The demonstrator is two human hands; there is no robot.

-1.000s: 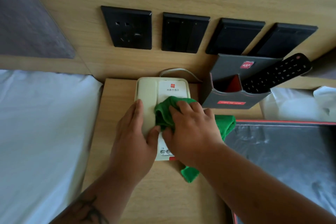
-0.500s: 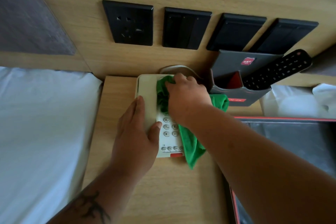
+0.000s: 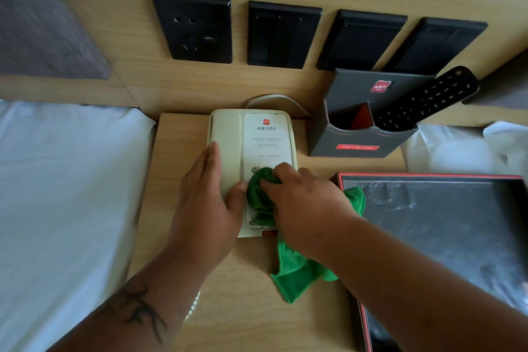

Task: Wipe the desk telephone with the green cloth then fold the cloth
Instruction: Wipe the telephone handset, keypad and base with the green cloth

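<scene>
The desk (image 3: pixel 177 208) carries the desk telephone (image 3: pixel 251 146) at its back edge, with a dark tray (image 3: pixel 428 177) to the telephone's right and a grey holder (image 3: pixel 360 140) behind that tray. The left hand (image 3: pixel 205 200) lies flat and open on the telephone's handset side, bracing it. The right hand (image 3: pixel 303 203) is clenched around the bunched green cloth (image 3: pixel 303 271) on the keypad; short, light strokes should keep the telephone from sliding.

A fuzzy green cloth (image 3: pixel 297 271) lies on a smooth cream plastic telephone (image 3: pixel 228 134) atop the matt wood-grain desk (image 3: pixel 243 323).
</scene>
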